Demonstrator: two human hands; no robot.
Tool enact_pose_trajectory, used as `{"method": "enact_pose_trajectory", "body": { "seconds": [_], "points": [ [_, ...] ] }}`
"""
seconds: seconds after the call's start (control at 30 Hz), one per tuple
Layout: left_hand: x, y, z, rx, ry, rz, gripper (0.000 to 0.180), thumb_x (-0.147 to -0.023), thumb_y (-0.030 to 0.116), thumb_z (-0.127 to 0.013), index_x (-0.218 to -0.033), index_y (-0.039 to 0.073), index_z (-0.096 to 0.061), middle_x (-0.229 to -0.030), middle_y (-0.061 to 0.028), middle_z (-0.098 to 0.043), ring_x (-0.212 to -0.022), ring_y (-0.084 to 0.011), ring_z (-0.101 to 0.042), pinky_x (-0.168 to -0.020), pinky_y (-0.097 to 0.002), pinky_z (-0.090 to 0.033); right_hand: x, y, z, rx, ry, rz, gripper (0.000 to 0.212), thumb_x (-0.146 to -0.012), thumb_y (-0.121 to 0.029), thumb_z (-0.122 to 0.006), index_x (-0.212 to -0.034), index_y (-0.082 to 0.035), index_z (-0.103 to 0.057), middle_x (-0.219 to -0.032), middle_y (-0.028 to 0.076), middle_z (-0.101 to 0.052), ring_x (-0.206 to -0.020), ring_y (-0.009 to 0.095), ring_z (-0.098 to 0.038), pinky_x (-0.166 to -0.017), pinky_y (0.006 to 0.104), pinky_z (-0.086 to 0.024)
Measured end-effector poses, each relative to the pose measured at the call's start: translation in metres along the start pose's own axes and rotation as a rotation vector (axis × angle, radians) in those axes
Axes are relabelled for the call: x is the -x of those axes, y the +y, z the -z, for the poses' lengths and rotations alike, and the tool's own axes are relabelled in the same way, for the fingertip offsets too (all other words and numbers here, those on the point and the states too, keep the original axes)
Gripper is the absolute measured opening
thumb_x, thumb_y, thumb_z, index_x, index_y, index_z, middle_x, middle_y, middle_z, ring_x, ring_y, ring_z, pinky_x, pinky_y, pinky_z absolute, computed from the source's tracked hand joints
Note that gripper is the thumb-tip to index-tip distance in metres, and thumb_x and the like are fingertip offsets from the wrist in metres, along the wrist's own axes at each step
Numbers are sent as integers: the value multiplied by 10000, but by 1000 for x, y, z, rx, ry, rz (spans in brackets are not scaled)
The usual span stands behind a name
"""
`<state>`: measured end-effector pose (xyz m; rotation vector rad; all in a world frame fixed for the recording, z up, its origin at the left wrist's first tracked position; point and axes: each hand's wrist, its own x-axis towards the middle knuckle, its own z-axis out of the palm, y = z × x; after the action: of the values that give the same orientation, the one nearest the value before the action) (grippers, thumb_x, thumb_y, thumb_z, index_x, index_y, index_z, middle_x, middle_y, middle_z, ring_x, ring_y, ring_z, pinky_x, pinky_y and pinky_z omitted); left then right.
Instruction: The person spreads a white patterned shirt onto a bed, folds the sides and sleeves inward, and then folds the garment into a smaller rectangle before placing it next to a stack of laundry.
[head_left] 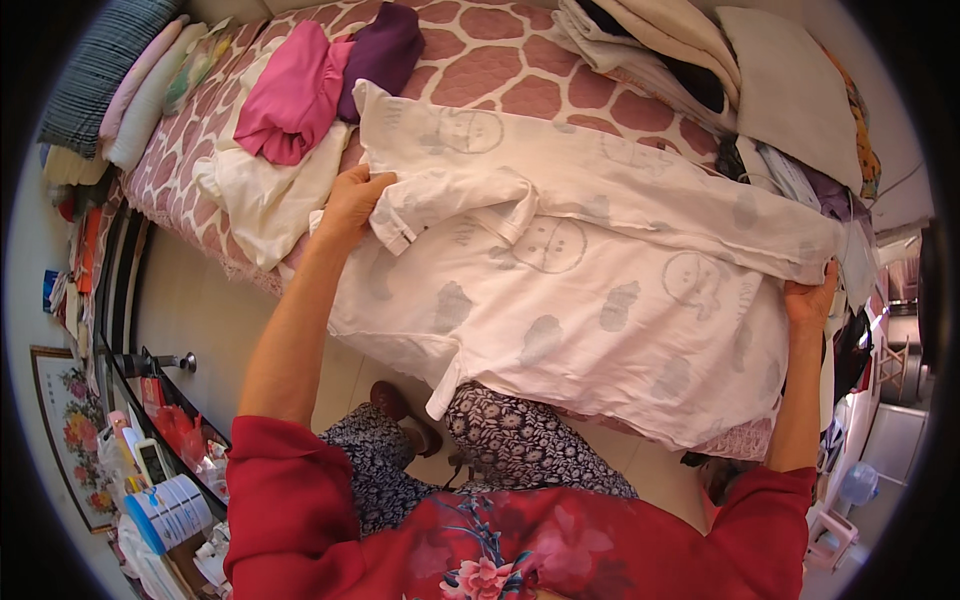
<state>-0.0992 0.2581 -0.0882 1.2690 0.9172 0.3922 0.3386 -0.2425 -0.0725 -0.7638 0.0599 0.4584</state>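
Observation:
A white short-sleeved shirt (600,300) with grey cartoon prints lies spread over the near side of the bed, its far side folded over lengthwise toward me. One sleeve lies doubled back on top, and the other hangs past the bed's near edge. My left hand (352,203) is closed on the cloth at the shirt's left end, beside the folded sleeve. At the right end, my right hand (810,298) pinches the corner of the folded strip. The fingers of both hands are partly hidden by the cloth.
A pink garment (290,95), a purple garment (385,50) and a cream garment (270,195) lie on the patterned bedspread (490,55). Folded bedding (790,85) is heaped at the far right. Rolled textiles (110,80) stand far left; a blue-and-white tub (170,512) is lower left.

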Motion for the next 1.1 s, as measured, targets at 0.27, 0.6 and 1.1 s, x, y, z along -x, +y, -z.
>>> {"method": "enact_pose_trajectory", "body": {
  "seconds": [0.27, 0.6, 1.1],
  "points": [
    [12, 6, 5, 240, -269, 99, 302, -786, 70, -601, -1063, -19, -521, -976, -91, -616, -834, -185, -624, -759, -332, -523, -4, 1, -1, 75, 177, 38, 316, -778, -42, -646, -1085, -68, -574, -1105, 81, -600, -1027, 243, -564, -902, 420, -464],
    [-9, 12, -8, -123, -153, -123, 355, -741, -14, -602, -1084, -49, -518, -947, -99, -625, -815, -170, -628, -706, -302, -517, -19, -26, 22, 212, 147, 8, 371, -750, -22, -663, -1099, -91, -554, -1097, 83, -598, -1021, 248, -565, -898, 467, -455],
    [-34, 27, -22, -1509, 423, -997, 394, -773, 109, -578, -1136, -8, -478, -1290, -223, -399, -1195, -349, -392, -957, -417, -360, -8, -44, 9, 610, -41, -339, 511, -796, -461, -602, -1180, -135, -518, -1123, 69, -582, -990, 236, -581, -780, 394, -509]
  ]
}}
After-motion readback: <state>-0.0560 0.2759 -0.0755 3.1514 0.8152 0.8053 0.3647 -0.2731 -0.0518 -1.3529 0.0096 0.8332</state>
